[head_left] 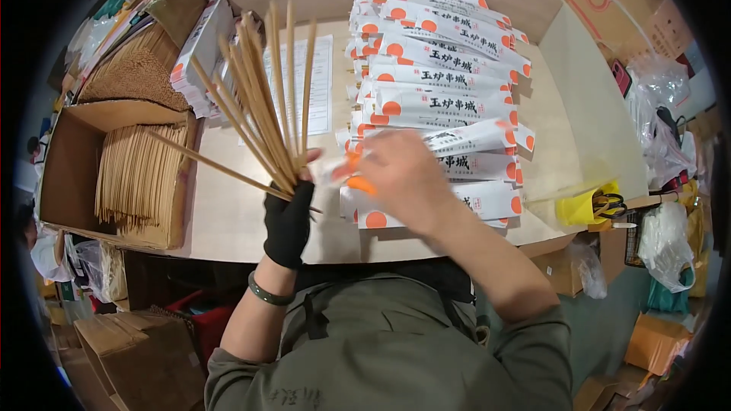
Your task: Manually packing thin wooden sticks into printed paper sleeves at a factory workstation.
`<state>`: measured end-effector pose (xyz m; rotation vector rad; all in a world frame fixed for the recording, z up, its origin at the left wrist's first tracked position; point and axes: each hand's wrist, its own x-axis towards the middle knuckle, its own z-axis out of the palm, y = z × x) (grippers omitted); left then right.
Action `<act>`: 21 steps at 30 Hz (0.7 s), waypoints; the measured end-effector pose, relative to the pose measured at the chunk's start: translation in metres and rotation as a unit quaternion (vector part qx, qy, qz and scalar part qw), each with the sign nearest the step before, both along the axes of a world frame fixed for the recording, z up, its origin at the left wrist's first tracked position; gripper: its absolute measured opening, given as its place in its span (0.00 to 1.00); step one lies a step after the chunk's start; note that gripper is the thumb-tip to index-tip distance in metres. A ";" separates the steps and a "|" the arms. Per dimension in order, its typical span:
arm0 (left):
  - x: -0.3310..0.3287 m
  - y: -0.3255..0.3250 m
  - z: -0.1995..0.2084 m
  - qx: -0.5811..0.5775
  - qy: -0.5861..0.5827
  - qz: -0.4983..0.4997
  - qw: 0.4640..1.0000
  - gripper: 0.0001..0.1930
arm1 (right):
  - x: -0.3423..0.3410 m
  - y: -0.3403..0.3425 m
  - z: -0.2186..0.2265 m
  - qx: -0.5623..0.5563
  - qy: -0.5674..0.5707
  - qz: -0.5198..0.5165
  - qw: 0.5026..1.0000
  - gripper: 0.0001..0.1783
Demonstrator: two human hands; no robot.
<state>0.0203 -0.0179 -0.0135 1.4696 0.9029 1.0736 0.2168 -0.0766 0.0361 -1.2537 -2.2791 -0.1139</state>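
My left hand [293, 209], in a black fingerless glove, is closed round a fanned bundle of wooden chopsticks [263, 99], their far ends pointing up and away. One chopstick [217, 162] slants out to the left, apart from the others. Just right of this bundle, my right hand [403, 179] is blurred by motion, with orange coverings at the fingertips. It pinches a white paper sleeve [476, 137] with orange ends, which runs tilted beneath the hand; the end near the chopsticks is smeared. Many similar paper sleeves [442, 103] lie in an overlapping stack under and beyond my right hand.
At the left stands an open cardboard box [68, 171] of chopsticks, with more chopsticks [137, 68] behind. Packed sleeves [202, 61] and a printed sheet [316, 68] lie farther back. Raised walls edge the table [320, 236]. A yellow holder [576, 205] with scissors [609, 204] hangs right.
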 end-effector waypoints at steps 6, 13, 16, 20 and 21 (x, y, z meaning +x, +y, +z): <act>-0.074 0.032 -0.074 0.130 0.293 0.153 0.935 0.10 | 0.019 -0.057 -0.046 -0.044 -0.093 -0.030 0.994 0.12; -0.059 0.007 -0.024 -0.052 0.165 0.138 0.975 0.11 | 0.022 -0.061 -0.052 -0.045 0.095 -0.059 0.993 0.09; -0.067 0.000 -0.021 -0.143 0.093 0.123 0.978 0.09 | 0.024 -0.055 -0.055 -0.026 0.129 -0.073 0.989 0.09; -0.075 -0.006 -0.009 -0.159 0.117 0.076 0.977 0.05 | 0.030 -0.042 -0.039 -0.100 0.213 -0.150 0.960 0.09; -0.074 -0.009 -0.004 -0.165 0.094 0.068 0.979 0.04 | 0.033 -0.040 -0.030 -0.196 0.314 -0.188 0.910 0.10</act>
